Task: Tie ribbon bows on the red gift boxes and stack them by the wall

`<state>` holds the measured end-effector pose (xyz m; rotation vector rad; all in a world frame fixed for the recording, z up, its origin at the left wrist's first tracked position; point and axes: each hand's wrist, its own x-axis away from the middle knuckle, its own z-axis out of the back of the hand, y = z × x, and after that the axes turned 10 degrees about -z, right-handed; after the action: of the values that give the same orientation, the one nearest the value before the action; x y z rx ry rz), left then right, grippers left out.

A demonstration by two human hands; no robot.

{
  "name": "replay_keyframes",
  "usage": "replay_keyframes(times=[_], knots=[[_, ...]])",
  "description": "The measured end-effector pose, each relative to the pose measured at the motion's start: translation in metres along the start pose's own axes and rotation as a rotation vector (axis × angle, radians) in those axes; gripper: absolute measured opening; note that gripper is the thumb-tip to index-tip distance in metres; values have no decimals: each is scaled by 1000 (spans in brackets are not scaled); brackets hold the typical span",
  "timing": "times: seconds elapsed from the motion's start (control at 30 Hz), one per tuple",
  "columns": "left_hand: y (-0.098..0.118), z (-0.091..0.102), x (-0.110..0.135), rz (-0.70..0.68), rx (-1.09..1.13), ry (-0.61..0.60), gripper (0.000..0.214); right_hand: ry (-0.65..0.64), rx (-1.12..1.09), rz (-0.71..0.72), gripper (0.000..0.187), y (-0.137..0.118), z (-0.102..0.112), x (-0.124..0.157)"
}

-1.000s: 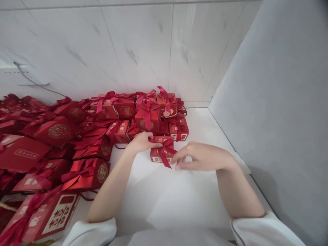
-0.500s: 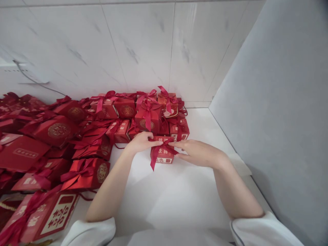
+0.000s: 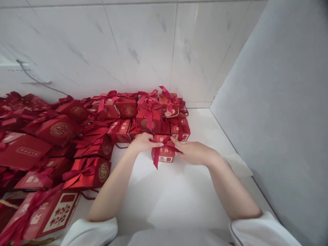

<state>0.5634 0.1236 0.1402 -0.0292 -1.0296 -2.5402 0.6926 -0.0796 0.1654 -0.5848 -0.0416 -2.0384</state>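
A small red gift box (image 3: 163, 153) with white lettering sits in front of me, a dark red ribbon (image 3: 156, 161) tied over its top. My left hand (image 3: 144, 142) is at the box's left side, its fingers curled behind the upper edge and its thumb lying across the ribbon. From the right, my right hand (image 3: 194, 151) pinches the ribbon by the bow, with fingers against the box's right side. One ribbon tail hangs down the front left; another points right under my right hand. Some fingertips are hidden behind the box and ribbon.
Several ribboned red boxes (image 3: 149, 118) are stacked just behind, against the tiled wall (image 3: 143, 44). A larger heap of red boxes (image 3: 57, 131) fills the left. A grey panel (image 3: 287, 102) bounds the right side of the white tabletop (image 3: 169, 201).
My right hand has shifted slightly left and its fingers have drawn in around the ribbon near the bow. The left hand keeps its place on the box.
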Motion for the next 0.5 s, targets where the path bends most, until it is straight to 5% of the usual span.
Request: replay_keyframes(times=[0.23, 0.4, 0.5], knots=[[5, 10, 6, -63, -6, -39, 53, -11, -120, 36, 65, 10, 9, 3], [12, 22, 21, -54, 53, 30, 58, 210, -280, 127, 49, 13, 18, 12], [12, 28, 28, -96, 53, -60, 76, 250, -260, 104, 81, 4, 13, 4]])
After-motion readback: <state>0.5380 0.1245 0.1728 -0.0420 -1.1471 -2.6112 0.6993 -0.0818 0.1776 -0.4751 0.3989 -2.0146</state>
